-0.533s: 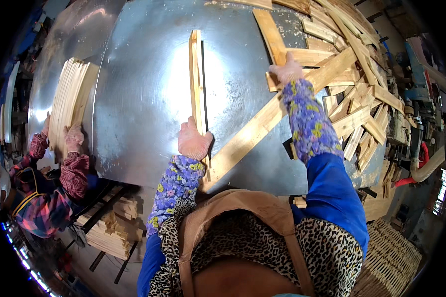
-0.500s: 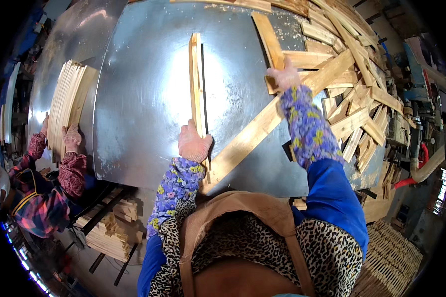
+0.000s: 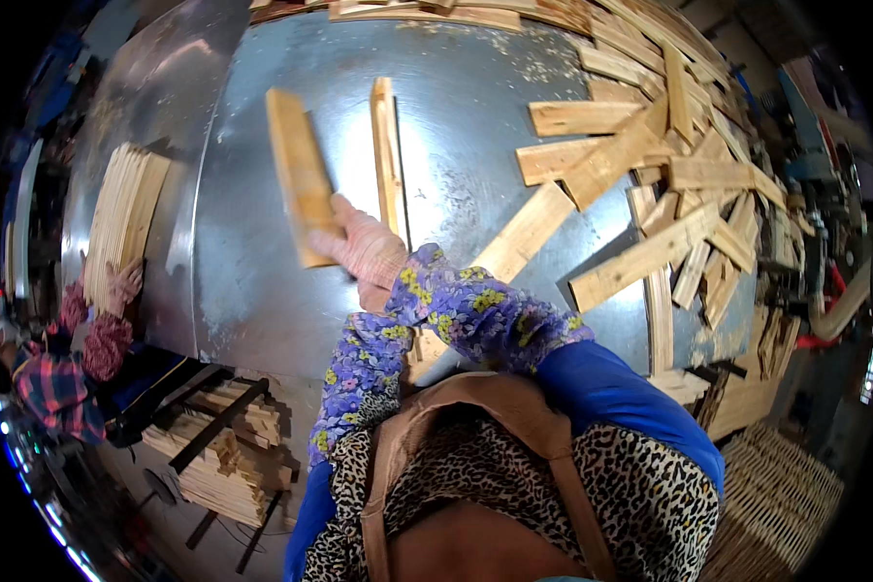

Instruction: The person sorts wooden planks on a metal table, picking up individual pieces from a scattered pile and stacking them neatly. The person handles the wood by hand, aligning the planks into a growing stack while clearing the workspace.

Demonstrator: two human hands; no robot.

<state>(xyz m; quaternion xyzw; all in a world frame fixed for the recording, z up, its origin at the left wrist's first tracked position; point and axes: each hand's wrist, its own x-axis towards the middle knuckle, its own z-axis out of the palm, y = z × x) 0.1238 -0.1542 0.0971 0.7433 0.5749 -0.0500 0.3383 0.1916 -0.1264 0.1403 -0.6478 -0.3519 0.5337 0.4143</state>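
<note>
My right hand [image 3: 367,240], in a pale glove, reaches across to the left and grips the near end of a flat wooden board [image 3: 299,165]. That board is tilted and blurred by motion. Beneath the right wrist, my left hand [image 3: 372,297] shows only in part, its fingers mostly covered. It stays closed at the near end of a narrow wooden board [image 3: 388,145] standing on edge on the metal table [image 3: 252,281]. A long board [image 3: 526,233] lies slantwise under my right forearm, its near end by my left sleeve.
Loose boards [image 3: 689,175] lie in an untidy heap on the right of the table, with more along the far edge. At the left a co-worker's hands [image 3: 121,286] hold a stack of boards [image 3: 126,213]. Stacked wood [image 3: 218,466] sits below the table's near left edge.
My right hand has swung from the heap on the right over to the left, bringing a board with it. My left hand has stayed by the standing board, now largely covered by the right arm.
</note>
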